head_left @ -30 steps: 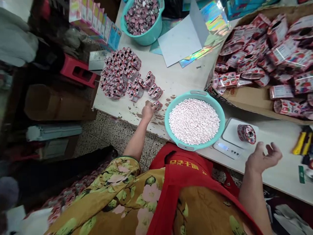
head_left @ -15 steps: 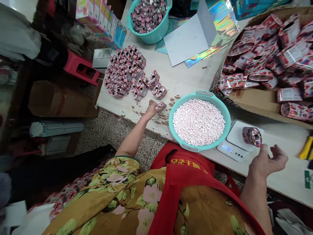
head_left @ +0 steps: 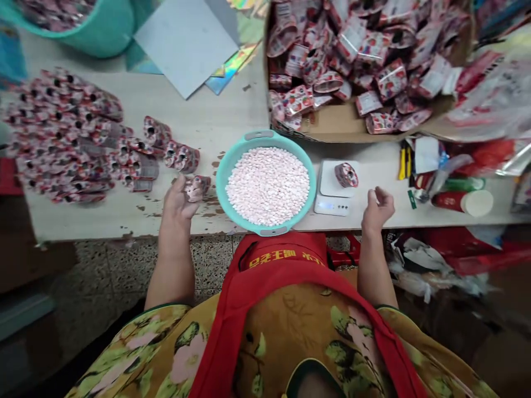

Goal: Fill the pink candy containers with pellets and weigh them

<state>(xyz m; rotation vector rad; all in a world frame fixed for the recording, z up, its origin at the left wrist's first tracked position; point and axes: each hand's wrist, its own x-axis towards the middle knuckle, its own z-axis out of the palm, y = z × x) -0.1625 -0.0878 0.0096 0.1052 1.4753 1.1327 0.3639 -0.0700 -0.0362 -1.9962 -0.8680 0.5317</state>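
My left hand point(head_left: 179, 202) is at the left of the turquoise basin, fingers curled against a small printed container point(head_left: 202, 183); blur hides part of the grip. Beside it are similar red-and-pink containers point(head_left: 182, 157), with a dense cluster point(head_left: 66, 132) farther left. The basin point(head_left: 223, 193) holds many small pale-pink candies point(head_left: 267, 185). To its right, a white digital scale point(head_left: 329, 204) with a lit display bears one printed container point(head_left: 346, 175). My right hand point(head_left: 377, 209) hovers right of the scale, loosely bent, thumb and fingers apart, with nothing visible in it.
Behind the basin stands a cardboard box point(head_left: 323, 132) full of printed sleeves. A turquoise tub point(head_left: 103, 38) of small metal-looking pieces and a white sheet point(head_left: 186, 44) lie at the back left. A yellow cutter point(head_left: 405, 160) and a red bottle point(head_left: 450, 202) are on the right.
My view has swung to the right, so the table things appear farther left. The right hand's fingers have curled in more. The container on the scale stays there.
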